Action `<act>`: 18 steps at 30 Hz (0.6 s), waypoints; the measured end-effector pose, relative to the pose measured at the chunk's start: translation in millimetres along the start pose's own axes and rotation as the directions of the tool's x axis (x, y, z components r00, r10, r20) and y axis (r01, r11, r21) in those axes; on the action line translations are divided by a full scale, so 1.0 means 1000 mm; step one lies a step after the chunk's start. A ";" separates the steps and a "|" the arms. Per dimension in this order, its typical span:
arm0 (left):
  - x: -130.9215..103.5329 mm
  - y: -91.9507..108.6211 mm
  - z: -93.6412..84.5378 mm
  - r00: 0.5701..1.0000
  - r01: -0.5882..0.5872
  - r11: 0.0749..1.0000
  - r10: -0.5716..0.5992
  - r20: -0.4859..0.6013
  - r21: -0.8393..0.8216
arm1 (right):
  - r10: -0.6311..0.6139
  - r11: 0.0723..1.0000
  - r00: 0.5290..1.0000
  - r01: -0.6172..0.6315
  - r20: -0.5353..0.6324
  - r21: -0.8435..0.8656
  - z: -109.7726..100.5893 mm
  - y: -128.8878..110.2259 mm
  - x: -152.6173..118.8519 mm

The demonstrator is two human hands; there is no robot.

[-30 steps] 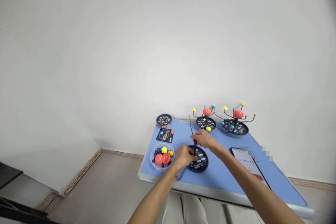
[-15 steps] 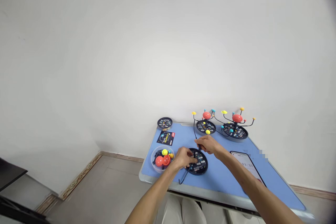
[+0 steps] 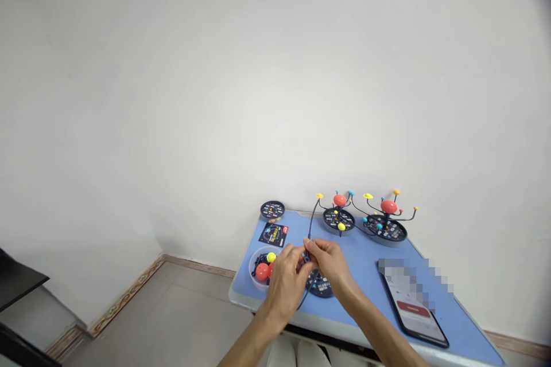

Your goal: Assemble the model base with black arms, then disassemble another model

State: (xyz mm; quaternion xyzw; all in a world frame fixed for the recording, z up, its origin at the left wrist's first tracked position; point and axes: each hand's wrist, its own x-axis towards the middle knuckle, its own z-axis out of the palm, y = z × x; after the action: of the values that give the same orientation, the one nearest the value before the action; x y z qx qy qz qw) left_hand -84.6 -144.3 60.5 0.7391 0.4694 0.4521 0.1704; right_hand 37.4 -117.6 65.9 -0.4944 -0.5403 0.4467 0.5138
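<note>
Over the near black round base (image 3: 322,288), both of my hands meet with fingertips almost touching. Between the thumb and fingers of my right hand (image 3: 331,264) is a thin black curved rod (image 3: 311,219), its upper part rising toward the back of the table. My left hand (image 3: 286,280) is closed at the rod's lower, ring-like end; the fingers partly hide that spot. Another black rod (image 3: 305,297) slants down below the hands, its upper part covered. Beside my left hand, a clear tub (image 3: 253,278) holds red half-balls, a yellow piece and black parts.
Two assembled planet models with red balls (image 3: 340,200) (image 3: 388,207) stand at the back. A round black disc (image 3: 272,209) and a printed card (image 3: 274,234) lie at the back left. On the right is a phone (image 3: 413,304). A wall rises behind the blue table (image 3: 361,292).
My left hand has lifted off the base and come up to the right hand. The right hand has shifted left with the rod. The phone screen shows a different page.
</note>
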 end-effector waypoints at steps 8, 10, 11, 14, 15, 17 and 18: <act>-0.042 0.018 -0.020 0.972 -0.163 0.986 0.153 -0.177 -0.042 | -0.113 0.991 0.988 0.120 0.102 -0.062 -0.003 -0.017 -0.050; -0.046 0.022 -0.023 0.964 -0.179 0.983 0.167 -0.207 -0.039 | -0.121 0.991 0.989 0.126 0.085 -0.052 -0.010 -0.018 -0.059; -0.048 0.024 -0.023 0.962 -0.175 0.984 0.163 -0.217 -0.038 | -0.112 0.993 0.992 0.114 0.060 -0.041 -0.015 -0.018 -0.063; -0.053 0.027 -0.026 0.971 -0.132 0.990 0.119 -0.208 -0.051 | -0.062 0.997 0.997 0.064 -0.043 0.042 -0.030 -0.015 -0.070; -0.055 0.028 -0.027 0.977 -0.113 0.992 0.100 -0.189 -0.062 | -0.043 0.995 0.997 0.049 -0.070 0.083 -0.034 -0.014 -0.072; -0.060 0.028 -0.030 0.987 -0.072 0.993 0.058 -0.148 -0.090 | -0.016 0.986 0.996 0.031 -0.091 0.163 -0.040 -0.012 -0.076; -0.063 0.028 -0.031 0.990 -0.055 0.993 0.041 -0.134 -0.104 | -0.007 0.980 0.996 0.024 -0.086 0.195 -0.041 -0.010 -0.078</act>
State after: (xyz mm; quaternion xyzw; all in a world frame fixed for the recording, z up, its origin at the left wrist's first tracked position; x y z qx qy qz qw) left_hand -104.8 -217.2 64.5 0.7085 0.4366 0.5285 0.1674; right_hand 76.2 -197.3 70.0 -0.4558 -0.4751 0.4724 0.5860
